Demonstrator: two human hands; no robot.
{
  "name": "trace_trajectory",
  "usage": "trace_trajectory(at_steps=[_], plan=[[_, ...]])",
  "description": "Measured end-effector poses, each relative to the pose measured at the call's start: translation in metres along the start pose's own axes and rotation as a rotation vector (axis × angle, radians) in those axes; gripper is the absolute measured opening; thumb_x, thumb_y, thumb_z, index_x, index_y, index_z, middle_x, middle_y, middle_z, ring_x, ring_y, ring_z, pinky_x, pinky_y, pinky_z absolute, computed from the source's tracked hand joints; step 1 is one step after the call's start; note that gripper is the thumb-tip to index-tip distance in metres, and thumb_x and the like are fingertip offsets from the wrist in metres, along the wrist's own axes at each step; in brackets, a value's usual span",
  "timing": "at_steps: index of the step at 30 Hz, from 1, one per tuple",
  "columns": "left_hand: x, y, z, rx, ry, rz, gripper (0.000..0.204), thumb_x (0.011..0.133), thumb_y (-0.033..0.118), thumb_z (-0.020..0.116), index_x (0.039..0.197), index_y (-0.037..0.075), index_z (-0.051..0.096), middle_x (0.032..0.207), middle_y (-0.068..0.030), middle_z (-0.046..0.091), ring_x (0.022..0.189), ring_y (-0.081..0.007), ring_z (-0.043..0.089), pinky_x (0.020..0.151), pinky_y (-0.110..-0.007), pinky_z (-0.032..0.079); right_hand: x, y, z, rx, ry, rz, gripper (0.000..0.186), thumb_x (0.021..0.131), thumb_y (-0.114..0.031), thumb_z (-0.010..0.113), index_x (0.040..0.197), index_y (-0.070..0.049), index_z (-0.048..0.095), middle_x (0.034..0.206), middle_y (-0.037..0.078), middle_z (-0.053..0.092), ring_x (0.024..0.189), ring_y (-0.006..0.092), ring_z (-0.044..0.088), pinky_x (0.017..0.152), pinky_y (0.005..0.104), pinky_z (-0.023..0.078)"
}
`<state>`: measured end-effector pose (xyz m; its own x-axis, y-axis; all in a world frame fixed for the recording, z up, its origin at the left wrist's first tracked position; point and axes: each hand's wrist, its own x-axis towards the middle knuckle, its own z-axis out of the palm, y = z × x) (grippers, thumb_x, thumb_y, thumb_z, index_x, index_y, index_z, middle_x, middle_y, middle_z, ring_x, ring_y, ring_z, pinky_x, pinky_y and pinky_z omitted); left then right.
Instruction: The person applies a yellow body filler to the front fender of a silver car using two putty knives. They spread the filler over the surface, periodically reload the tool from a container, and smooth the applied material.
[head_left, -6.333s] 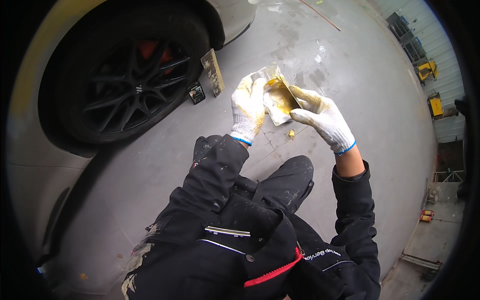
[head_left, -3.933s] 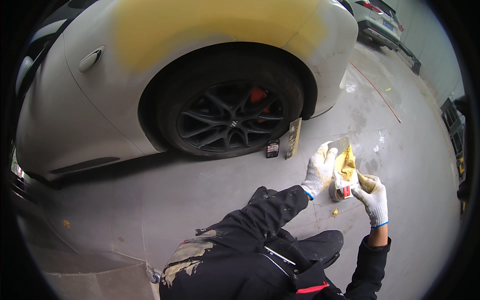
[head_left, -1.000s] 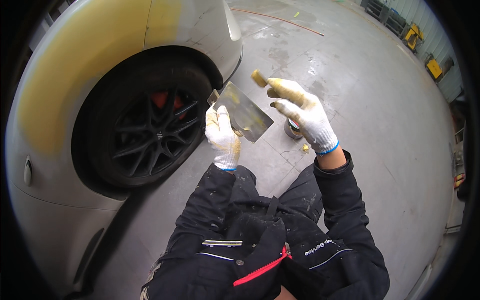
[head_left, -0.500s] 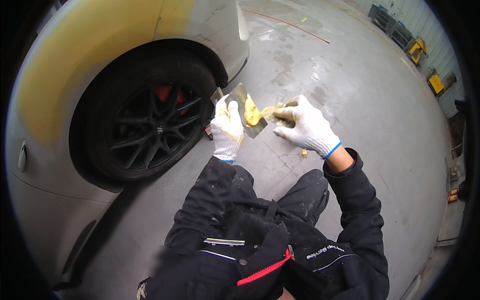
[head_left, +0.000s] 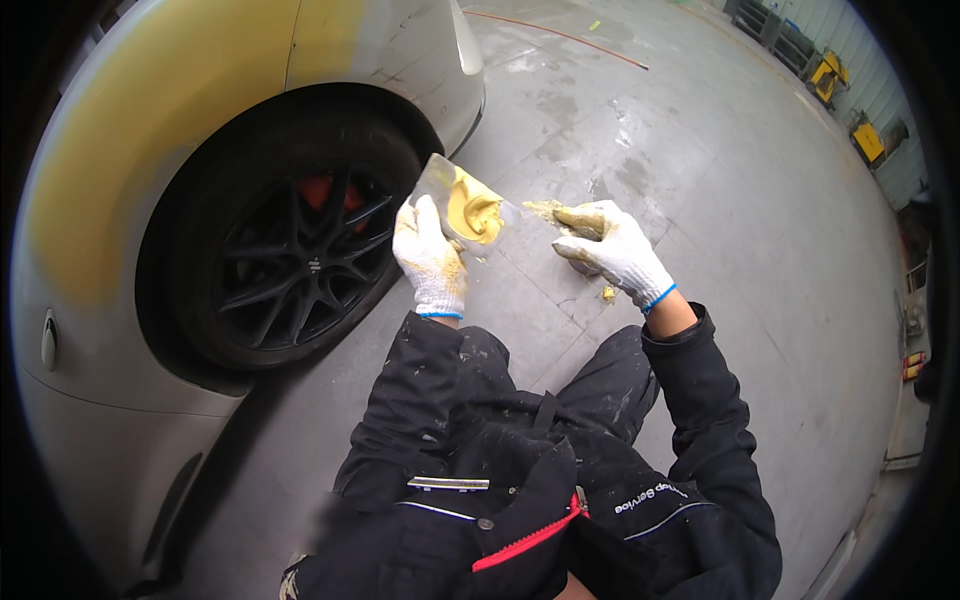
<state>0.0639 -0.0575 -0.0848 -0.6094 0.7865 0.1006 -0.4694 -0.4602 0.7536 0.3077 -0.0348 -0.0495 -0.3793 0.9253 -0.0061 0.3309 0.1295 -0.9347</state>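
Note:
My left hand (head_left: 430, 265), in a white knit glove stained yellow, is closed on the edge of a flat metal plate (head_left: 433, 180). A swirled mound of yellow putty (head_left: 473, 212) lies on the plate. In my right hand (head_left: 625, 258), gloved the same way, is a putty-smeared spreader (head_left: 543, 209), pinched between thumb and fingers. Its tip points left toward the plate, close to its right edge. Both hands are in front of my knees, just right of the car wheel (head_left: 310, 265). My right-hand fingers hide most of the spreader's handle.
At left stands a light car body (head_left: 110, 340) with a broad yellow patch (head_left: 130, 130) around the wheel arch. A small yellow scrap (head_left: 608, 293) lies on the grey floor (head_left: 760, 260). An orange hose (head_left: 560, 36) stretches across the far floor; yellow equipment (head_left: 828, 76) stands by the wall.
The plate has moved left and turned, so more of its putty face shows. The putty is now spread into a swirl, and a gap has opened between spreader and putty.

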Motion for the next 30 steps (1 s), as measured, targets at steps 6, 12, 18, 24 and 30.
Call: trace_trajectory(at_steps=[6,12,18,24,30], plan=[[-0.006,0.017,0.030,0.108,0.050,0.254,0.027,0.114,0.021,0.054,0.134,0.003,0.058,0.108,-0.0070,0.069,0.078,-0.0097,0.067,0.057,-0.023,0.054,-0.003,0.011,0.034,1.689,-0.466,0.297,0.068,0.105,-0.041,0.060,0.155,0.001,0.042,0.145,0.036,0.052,0.107,0.0586,0.063,0.071,0.0579,0.058],[-0.041,0.005,0.013,0.401,-0.352,0.442,0.035,0.106,0.005,0.066,0.140,0.003,0.068,0.101,-0.0043,0.077,0.079,-0.0066,0.066,0.070,-0.021,0.057,0.006,-0.021,0.021,1.513,-0.441,0.083,0.062,0.106,-0.032,0.055,0.155,0.004,0.044,0.139,0.036,0.060,0.107,0.0481,0.071,0.064,0.0551,0.061],[-0.022,-0.003,-0.006,0.293,-0.187,0.010,0.025,0.113,0.016,0.052,0.130,-0.001,0.062,0.107,-0.0038,0.070,0.079,-0.0061,0.064,0.067,-0.020,0.053,0.002,-0.033,0.008,-0.048,0.021,-0.504,0.050,0.091,-0.022,0.083,0.137,-0.003,0.071,0.140,0.016,0.068,0.119,0.0277,0.070,0.104,0.0367,0.055],[-0.018,0.000,-0.004,0.259,-0.058,0.024,0.027,0.112,0.016,0.054,0.132,-0.002,0.062,0.114,-0.0057,0.070,0.091,-0.0067,0.065,0.076,-0.023,0.055,0.001,-0.030,0.009,-0.685,0.266,-0.354,0.047,0.077,-0.032,0.086,0.119,-0.011,0.081,0.126,0.014,0.067,0.108,0.0319,0.072,0.093,0.0412,0.060],[-0.012,-0.007,-0.001,0.634,-0.152,0.331,0.029,0.111,0.016,0.057,0.132,-0.002,0.065,0.106,-0.0128,0.076,0.084,-0.0126,0.070,0.076,-0.028,0.057,-0.005,-0.049,0.014,-0.753,-0.010,-0.296,0.038,0.083,-0.034,0.082,0.116,-0.014,0.082,0.122,0.016,0.067,0.105,0.0333,0.073,0.090,0.0406,0.060]])
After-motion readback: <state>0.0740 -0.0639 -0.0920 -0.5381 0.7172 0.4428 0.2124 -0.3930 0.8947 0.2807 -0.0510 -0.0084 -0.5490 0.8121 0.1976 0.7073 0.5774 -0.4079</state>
